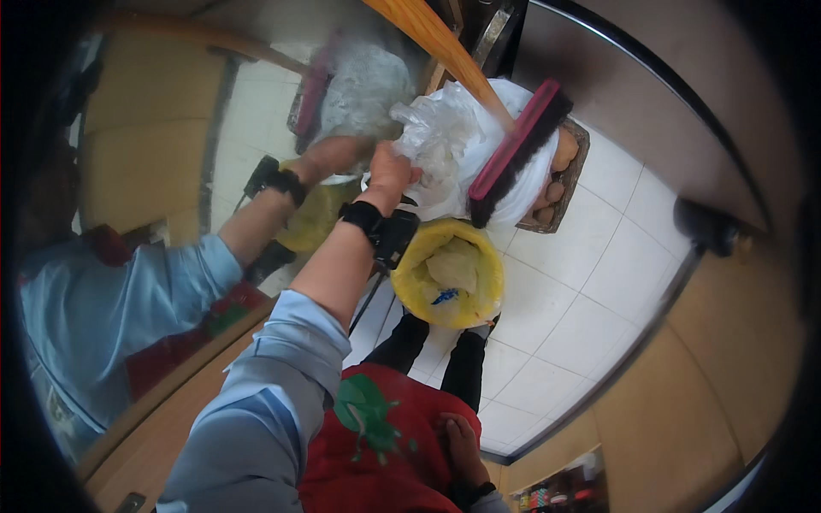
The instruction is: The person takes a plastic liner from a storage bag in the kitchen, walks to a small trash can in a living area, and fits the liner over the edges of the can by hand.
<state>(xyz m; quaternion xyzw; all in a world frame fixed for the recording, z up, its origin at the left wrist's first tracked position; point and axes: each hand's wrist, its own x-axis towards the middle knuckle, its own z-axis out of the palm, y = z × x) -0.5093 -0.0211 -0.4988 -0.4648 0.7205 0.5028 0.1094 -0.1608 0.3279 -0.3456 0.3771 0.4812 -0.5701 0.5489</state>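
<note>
My left hand (391, 173) reaches forward, its fingers closed on the edge of a crumpled clear plastic bag (436, 141). The bag lies with white plastic bags on top of a brown basket (578, 162). A black wrist strap with a small black device (395, 239) sits on my left wrist. Just below that hand stands a bin (491, 278) lined with a yellow bag, holding a pale crumpled bag and a small blue wrapper. My right hand (460, 446) rests against my red apron (376, 462), its fingers loosely extended and nothing visible in them.
A broom with a magenta head (523, 132) and wooden handle (440, 51) leans across the bags. Round brown items (554, 191) lie in the basket. A glossy panel (162, 282) at left reflects my arm. Wooden cabinets (727, 342) border the white tiled floor (560, 295) at right.
</note>
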